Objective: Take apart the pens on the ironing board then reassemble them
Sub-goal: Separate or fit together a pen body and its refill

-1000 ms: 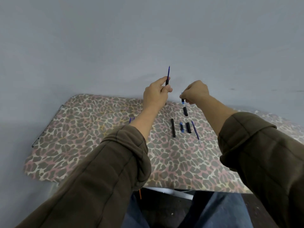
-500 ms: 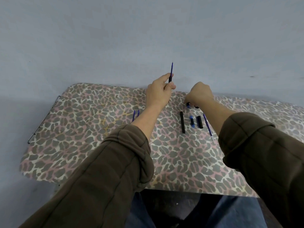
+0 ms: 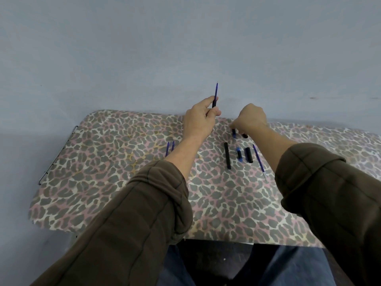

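Head view, near to far; places are given from the barrel (image 3: 227, 155) lying on the board (image 3: 115, 178).

- Jeans (image 3: 299, 265): blue denim, nearest, below the board's edge.
- Sleeves (image 3: 144, 203): brown ribbed knit, pushed up both forearms.
- Board: padded cloth cover with a leopard print in grey, pink and cream, rounded at the left end. A wire rack (image 3: 57, 155) sits at that end, far left of the barrel.
- Barrel: long black tube, matt and straight, lying flat.
- Stub (image 3: 239, 155): short, blue and black, just right of the barrel.
- Cap (image 3: 248, 155): short black cylinder, right of the stub.
- Refill (image 3: 258, 159): thin blue rod with a pale tip, rightmost of the row, apart from the cap.
- Refill pair (image 3: 170, 147): two thin blue rods side by side, well left of the barrel, partly behind the left forearm.
- Right hand (image 3: 250, 118): beyond the barrel, knuckles up, fingers curled down onto a blue and black end piece (image 3: 234, 133), with a black piece (image 3: 245, 135) just beside it. A second ago this hand held the end piece in the air; it is now down on the cloth. Whether the fingers pinch it or have let go cannot be told.
- Left hand (image 3: 199, 118): beyond and left of the barrel, raised off the board. Thumb and fingers pinch a held pen (image 3: 215, 93), a black body with a blue refill standing out of the top. Unchanged over the second.
- Judgement: one more part has been laid out, so this pen is partly stripped. The refill in the held pen likely comes out next.
- Wall (image 3: 144, 48): grey-blue, plain, farthest.
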